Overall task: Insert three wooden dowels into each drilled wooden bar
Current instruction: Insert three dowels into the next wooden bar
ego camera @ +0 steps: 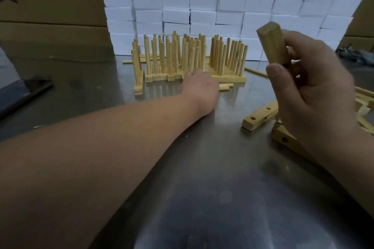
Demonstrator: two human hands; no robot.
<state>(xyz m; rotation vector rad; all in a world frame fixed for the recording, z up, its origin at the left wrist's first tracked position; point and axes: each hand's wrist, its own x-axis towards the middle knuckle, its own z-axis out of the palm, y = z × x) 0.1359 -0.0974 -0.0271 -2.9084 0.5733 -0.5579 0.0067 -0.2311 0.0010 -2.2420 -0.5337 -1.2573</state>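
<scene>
My right hand (309, 95) grips a drilled wooden bar (272, 45) and holds it upright above the table at the right. My left hand (199, 86) reaches forward to the front of a cluster of finished bars (228, 78) that stand with dowels (176, 54) upright in them. Its fingers are hidden behind the back of the hand, so whether it holds anything does not show. A few loose dowels (224, 86) lie just right of that hand. Empty drilled bars (261, 115) lie under my right hand.
The steel table (202, 178) is shiny. A wall of white foam blocks (222, 6) stands behind the cluster. Cardboard boxes (52, 16) rise at the left, and a dark flat object (26, 91) lies below them. More wooden pieces (364, 99) sit at the right edge.
</scene>
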